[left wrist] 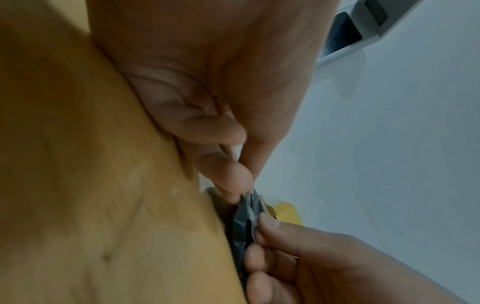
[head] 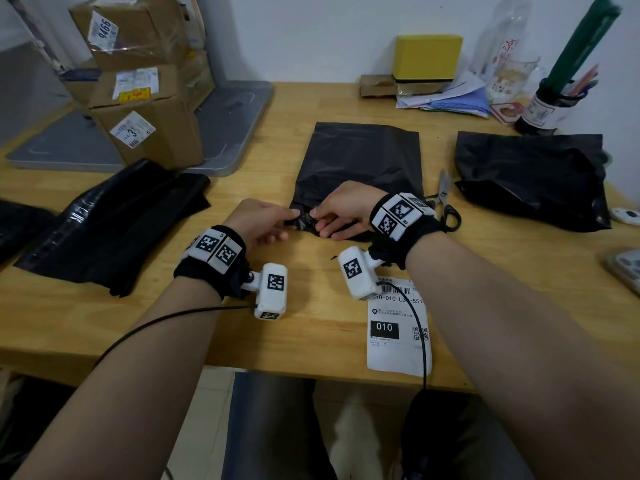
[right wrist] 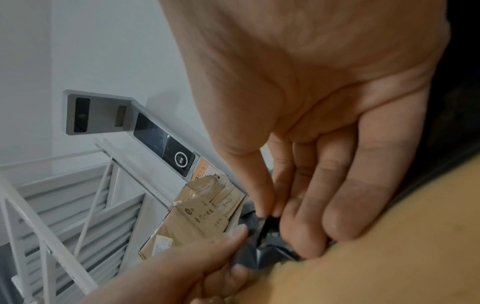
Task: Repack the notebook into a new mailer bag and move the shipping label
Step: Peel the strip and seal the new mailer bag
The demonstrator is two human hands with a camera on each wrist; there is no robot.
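Wooden worktop [head: 242, 327] carries everything. Biggest item on it is the carton stack [head: 138, 74] back left on a grey tray [head: 239, 129], then a crumpled black bag [head: 530, 178] on the right, probably the old mailer, and a pile of folded black bags [head: 114, 223] on the left. New mailer bag [head: 360, 161] lies flat in the centre, mouth toward the person. Notebook not visible; the bag looks slightly filled, so likely inside, can't confirm. Shipping label [head: 398, 330] lies loose near the front edge, right of centre, clear of the bag, not yet moved onto it. Scissors [head: 445, 202] sit just right of the bag. Left hand [head: 263, 221] and right hand [head: 341, 211] both pinch the bag's near left corner, thumb against fingertip, film bunched between them; the wrist views show the grey inner side of the film. Looks like separating the layers or peeling the seal strip at the mouth; can't tell which. To do it well: keep the pinches close together, pull apart slowly along the edge, not upward, so thin film doesn't tear or stretch. Keep the bag flat on the worktop so the contents don't slide. If it's adhesive, don't let the flap fold onto itself.
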